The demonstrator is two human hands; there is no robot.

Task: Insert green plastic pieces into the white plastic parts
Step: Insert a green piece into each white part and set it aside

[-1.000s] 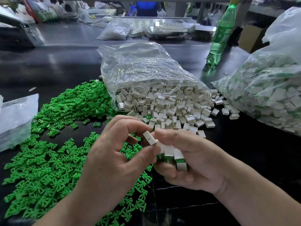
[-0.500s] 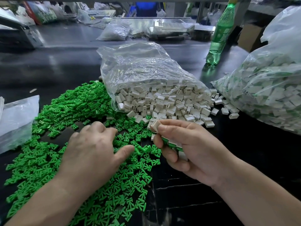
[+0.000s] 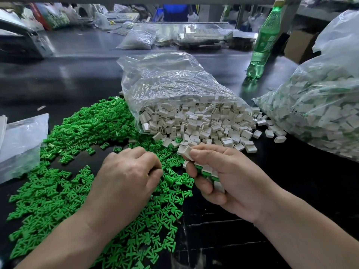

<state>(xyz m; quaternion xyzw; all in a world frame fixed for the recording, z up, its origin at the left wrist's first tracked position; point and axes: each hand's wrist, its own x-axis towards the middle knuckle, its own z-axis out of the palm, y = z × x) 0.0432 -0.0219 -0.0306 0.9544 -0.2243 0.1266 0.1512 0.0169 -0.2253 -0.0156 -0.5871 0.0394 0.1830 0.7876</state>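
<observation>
the left hand point(image 3: 126, 177) lies knuckles up on the green pieces point(image 3: 58, 191) at lower left, fingers curled under; whether it pinches one i cannot tell. the right hand point(image 3: 233, 179), just beside it at centre, pinches a white part point(image 3: 184, 150) and clutches a row of filled parts point(image 3: 206, 171). loose white parts point(image 3: 194, 123) spill from the clear bag point(image 3: 174, 80) just above. bare black table point(image 3: 301, 181) shows at right of the hands
</observation>
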